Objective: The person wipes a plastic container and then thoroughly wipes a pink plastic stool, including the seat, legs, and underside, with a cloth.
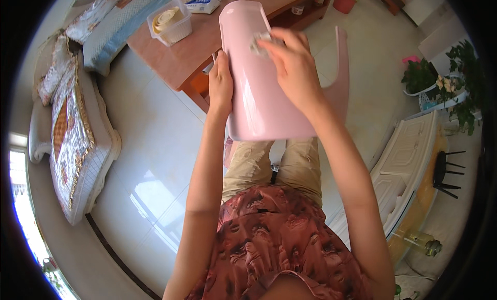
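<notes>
A glossy pink plastic stool (259, 100) is held up in front of me, turned with its legs pointing away. One broad leg faces me, and a narrower leg rises at the right. My left hand (221, 85) grips the left edge of the broad leg, its fingers partly hidden behind it. In my right hand (295, 61) is a crumpled whitish cloth (261, 43), pressed against the leg's upper right part. The stool's far side is out of sight.
Beyond the stool stands a brown wooden table (150, 46) bearing a clear plastic tub (171, 25) and a tissue pack (202, 5). A cushioned sofa (77, 139) lies to the left. White cabinets (404, 150), potted plants (422, 76) and a black stool (446, 170) are at the right.
</notes>
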The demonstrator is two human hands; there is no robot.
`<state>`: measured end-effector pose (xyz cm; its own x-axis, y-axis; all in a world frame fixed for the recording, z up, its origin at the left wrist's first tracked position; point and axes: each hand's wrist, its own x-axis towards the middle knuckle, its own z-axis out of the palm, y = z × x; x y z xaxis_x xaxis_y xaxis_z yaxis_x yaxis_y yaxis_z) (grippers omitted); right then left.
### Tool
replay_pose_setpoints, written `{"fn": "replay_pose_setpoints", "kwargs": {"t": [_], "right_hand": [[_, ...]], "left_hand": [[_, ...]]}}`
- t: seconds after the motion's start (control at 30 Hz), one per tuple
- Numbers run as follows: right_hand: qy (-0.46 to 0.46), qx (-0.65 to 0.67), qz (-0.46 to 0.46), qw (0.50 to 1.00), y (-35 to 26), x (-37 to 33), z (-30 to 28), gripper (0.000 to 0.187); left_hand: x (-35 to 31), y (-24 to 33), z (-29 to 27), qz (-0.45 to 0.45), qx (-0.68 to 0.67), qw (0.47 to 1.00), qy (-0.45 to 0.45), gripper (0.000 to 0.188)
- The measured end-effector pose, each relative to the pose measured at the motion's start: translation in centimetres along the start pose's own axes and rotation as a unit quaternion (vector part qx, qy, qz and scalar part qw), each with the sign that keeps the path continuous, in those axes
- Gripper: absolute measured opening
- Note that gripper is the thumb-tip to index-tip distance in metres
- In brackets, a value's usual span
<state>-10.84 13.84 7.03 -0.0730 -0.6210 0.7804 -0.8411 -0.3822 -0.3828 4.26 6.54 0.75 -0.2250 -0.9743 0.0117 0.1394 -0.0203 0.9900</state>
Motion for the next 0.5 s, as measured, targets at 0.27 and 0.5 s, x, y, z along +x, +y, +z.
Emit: {"fn": "replay_pose_setpoints", "kwargs": {"t": [0.27, 0.5], "right_hand": [[-0.118, -0.027, -0.009, 0.993, -4.7, -10.2, -7.9, 0.041], [-0.114, -0.051, -0.010, 0.992, -6.3, -6.7, -4.8, 0.030]], "left_hand": [[-0.3, 1.5, 1.7, -0.082, -0.076, 0.993, -0.047, 0.048], [-0.4, 4.1, 3.6, -0.132, -0.156, 0.975, -0.086, 0.047]]}}
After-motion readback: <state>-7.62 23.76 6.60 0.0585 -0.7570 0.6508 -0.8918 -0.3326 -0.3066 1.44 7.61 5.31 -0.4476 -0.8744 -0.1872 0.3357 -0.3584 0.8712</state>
